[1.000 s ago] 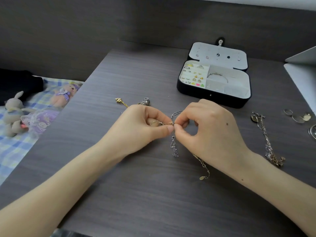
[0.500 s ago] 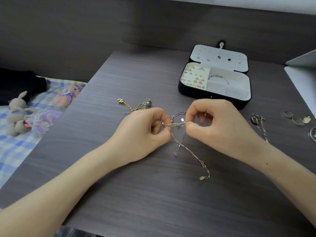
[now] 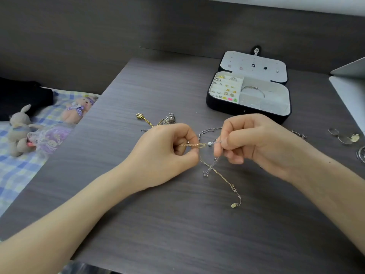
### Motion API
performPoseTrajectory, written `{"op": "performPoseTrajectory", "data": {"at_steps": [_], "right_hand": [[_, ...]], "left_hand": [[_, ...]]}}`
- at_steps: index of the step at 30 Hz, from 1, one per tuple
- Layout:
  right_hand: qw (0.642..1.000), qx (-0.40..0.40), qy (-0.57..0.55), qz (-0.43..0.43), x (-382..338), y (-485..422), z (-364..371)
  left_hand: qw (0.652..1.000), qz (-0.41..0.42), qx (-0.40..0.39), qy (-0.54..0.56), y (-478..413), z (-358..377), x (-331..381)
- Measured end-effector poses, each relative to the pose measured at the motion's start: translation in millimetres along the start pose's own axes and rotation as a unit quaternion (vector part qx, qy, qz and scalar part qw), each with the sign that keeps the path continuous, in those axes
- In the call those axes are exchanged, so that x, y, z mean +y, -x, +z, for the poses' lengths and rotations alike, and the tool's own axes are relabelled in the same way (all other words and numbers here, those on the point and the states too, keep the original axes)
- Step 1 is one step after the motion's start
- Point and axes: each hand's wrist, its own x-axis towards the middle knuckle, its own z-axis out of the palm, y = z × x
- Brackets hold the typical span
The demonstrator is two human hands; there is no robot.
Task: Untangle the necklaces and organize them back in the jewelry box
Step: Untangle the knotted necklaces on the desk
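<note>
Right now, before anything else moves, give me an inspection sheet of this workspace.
Surface: dark wood-grain table, chains loose on it.
Job's things: gold chain and silver chain tangled together; charms behind the left grip; jewelry box open, bracelet inside.
Clutter: rings at the right edge.
Grips: left grip pinches the gold chain; right grip pinches the silver chain.
Cables: nothing seen.
Surroundings: plush toys on a checked cloth, left.

Bare tabletop (image 3: 158, 234) spans the near side; jewelry box (image 3: 227, 109) and rings (image 3: 333, 131) crowd the far right
</note>
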Motion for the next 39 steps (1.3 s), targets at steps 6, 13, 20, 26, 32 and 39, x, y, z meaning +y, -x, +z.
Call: {"op": "performPoseTrajectory", "data": {"at_steps": [6, 13, 20, 26, 32, 39], "right_hand": [[0.996, -0.047, 0.023, 0.068, -7.3, 6.3, -2.2], [0.991, -0.080, 0.065, 0.089, -15.5, 22.8, 2.0], [0.990, -0.078, 0.089, 0.076, -6.0, 40.4, 30.5], [0.991, -0.037, 0.106, 0.074, 2.6, 51.5, 31.1], [0.984, -0.038, 0.175, 0.017, 0.5, 62.4, 30.7], [0.955, -0.080, 0.282, -0.051, 1.4, 64.3, 32.6]], "left_hand": [[0.995, 0.010, -0.050, 0.087, 0.6, -3.9, 2.2], [0.995, 0.026, -0.056, 0.076, 2.3, -2.5, 4.6], [0.996, 0.006, -0.067, 0.060, 2.9, -2.2, 4.3], [0.994, -0.007, -0.088, 0.059, 3.1, -3.7, 4.9], [0.991, -0.017, -0.100, 0.085, 3.8, -4.1, 4.3], [0.986, -0.023, -0.112, 0.119, 3.7, -4.1, -0.2]]}}
